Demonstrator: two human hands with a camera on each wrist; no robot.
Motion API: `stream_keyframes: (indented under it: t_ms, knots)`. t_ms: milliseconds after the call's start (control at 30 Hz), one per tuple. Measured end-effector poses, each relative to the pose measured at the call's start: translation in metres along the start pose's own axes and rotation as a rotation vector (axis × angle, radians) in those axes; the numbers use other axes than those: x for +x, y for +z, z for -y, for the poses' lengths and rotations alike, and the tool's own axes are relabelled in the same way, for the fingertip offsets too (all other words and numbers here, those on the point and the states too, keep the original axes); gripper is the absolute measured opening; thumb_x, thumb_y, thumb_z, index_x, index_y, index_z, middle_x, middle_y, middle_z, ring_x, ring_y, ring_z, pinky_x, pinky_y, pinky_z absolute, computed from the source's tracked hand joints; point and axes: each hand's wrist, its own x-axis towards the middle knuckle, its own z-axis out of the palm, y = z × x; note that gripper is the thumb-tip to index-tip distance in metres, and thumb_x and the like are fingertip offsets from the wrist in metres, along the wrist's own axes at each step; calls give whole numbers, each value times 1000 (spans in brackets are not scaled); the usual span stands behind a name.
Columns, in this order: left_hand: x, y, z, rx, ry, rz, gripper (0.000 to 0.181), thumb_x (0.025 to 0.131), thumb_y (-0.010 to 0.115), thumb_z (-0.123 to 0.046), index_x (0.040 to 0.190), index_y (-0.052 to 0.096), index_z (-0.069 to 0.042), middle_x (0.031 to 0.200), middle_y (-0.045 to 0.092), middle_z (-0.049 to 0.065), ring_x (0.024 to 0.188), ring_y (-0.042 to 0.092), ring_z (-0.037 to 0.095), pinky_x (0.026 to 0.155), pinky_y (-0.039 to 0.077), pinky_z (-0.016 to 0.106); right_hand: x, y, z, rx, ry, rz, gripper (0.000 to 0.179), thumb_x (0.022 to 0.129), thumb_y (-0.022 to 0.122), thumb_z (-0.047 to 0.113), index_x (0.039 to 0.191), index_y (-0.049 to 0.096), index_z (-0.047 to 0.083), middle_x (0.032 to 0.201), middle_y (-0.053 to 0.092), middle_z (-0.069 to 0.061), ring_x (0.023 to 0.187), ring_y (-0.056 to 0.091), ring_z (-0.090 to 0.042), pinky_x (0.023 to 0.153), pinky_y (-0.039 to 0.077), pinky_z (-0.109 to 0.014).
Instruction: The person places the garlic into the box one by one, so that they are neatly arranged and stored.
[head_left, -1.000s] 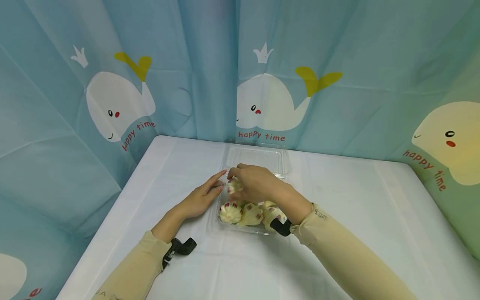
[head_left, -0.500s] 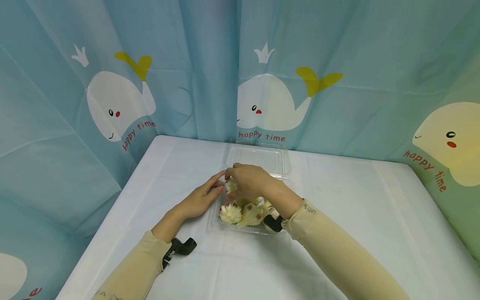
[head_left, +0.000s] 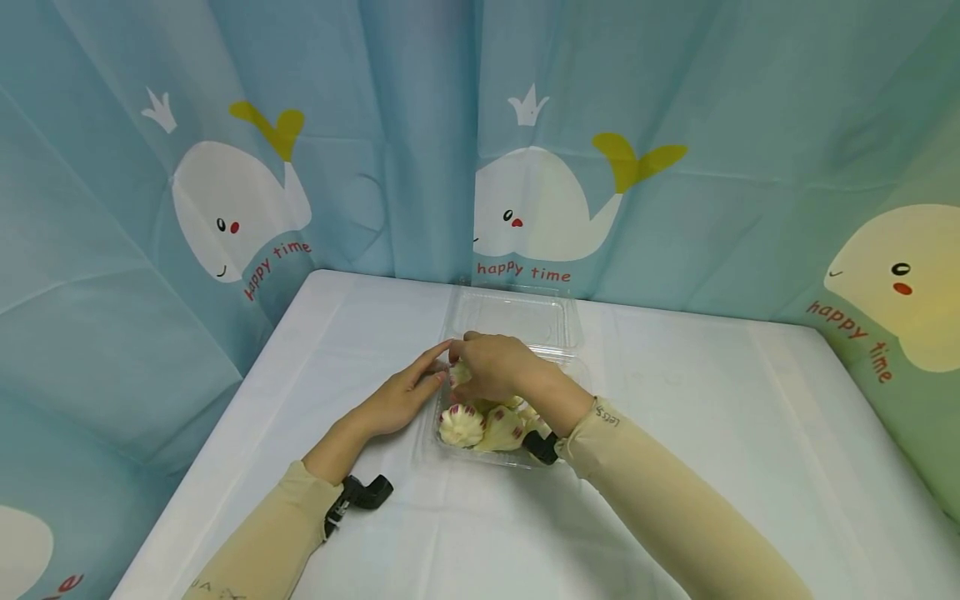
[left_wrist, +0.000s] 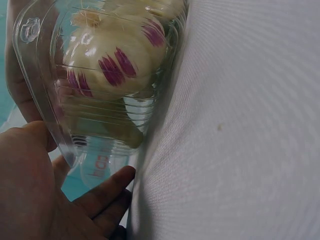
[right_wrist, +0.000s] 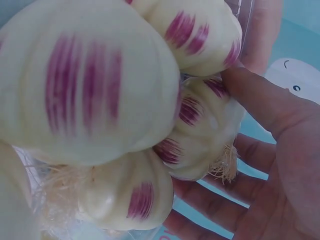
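Note:
A clear plastic clamshell box stands on the table, packed with several cream garlic bulbs marked in purple. My right hand reaches into its far left part and grips a garlic bulb, root tuft showing; thumb and fingers lie round it in the right wrist view. At the box's left side is my left hand, fingers extended, thumb against the rim in the left wrist view. Through the box wall there, a bulb shows. My right hand and wrist hide part of the contents.
The box's hinged lid lies folded back behind it, near the table's far edge. A white cloth covers the table. Blue curtains printed with whales hang close behind and at the left. Each wrist carries a black camera mount.
My right hand has shifted slightly left and down into the box with the garlic bulb, now settled at the far left corner. My left hand has kept its place.

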Motion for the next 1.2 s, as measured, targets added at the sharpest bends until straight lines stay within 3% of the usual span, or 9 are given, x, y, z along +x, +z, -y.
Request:
stream_keyframes:
  t_ms: [733,967,1200]
  knots:
    - [0,2,-1,-18,1,-5,53,110,39,-56,158,17,-59,160,46,10,151,41,35,122,30,62,-8,-3,-4,37,3,-46,57,92,77,50,136,64,18,123,64,-2,108,67,-23,95,56,-47]
    - [1,2,0,-78,15,2,62,110,43,-52,165,14,-45,159,46,13,150,41,36,121,29,65,-15,-8,-10,79,0,-64,59,94,74,52,140,62,17,129,64,-5,107,67,-21,95,56,-45]
    - [3,0,-1,-185,27,3,70,111,47,-42,168,8,-33,158,48,15,152,38,35,124,25,63,-29,-12,-18,154,-15,-139,51,98,71,46,139,62,16,127,65,-6,105,67,-21,93,55,-44]
